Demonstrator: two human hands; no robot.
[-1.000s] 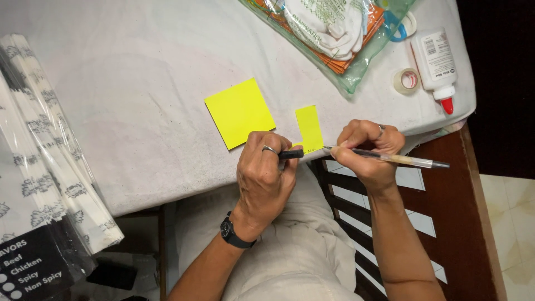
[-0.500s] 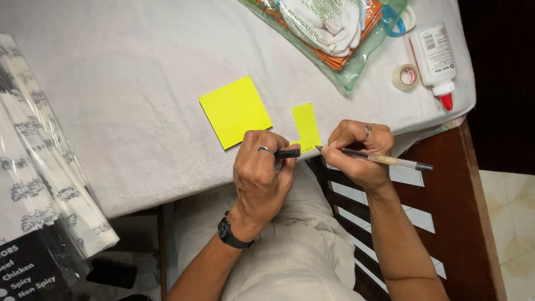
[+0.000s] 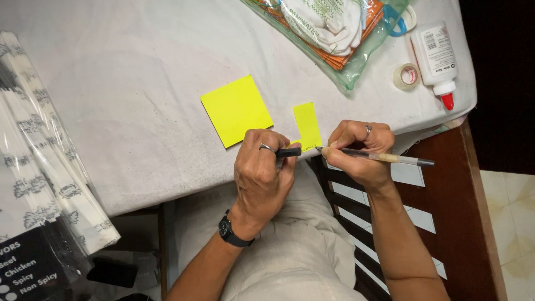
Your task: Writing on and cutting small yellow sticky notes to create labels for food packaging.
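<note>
I see a table (image 3: 139, 83) under a white cloth, filling most of the view. At its far edge lies a clear plastic bag (image 3: 345, 33) of white and orange material; a white glue bottle (image 3: 436, 56) with a red tip and a tape roll (image 3: 406, 76) sit just beside it. On the left hangs a patterned plastic-wrapped package (image 3: 39, 167). A square yellow sticky-note pad (image 3: 236, 110) lies near the table's front edge, with a narrow yellow paper strip (image 3: 307, 126) just to its right. My left hand (image 3: 262, 178) is closed around a black pen cap (image 3: 288, 151). My right hand (image 3: 359, 150) grips a pen (image 3: 379, 158), tip touching the near end of the strip. A black watch (image 3: 231, 233) is on the left wrist.
</note>
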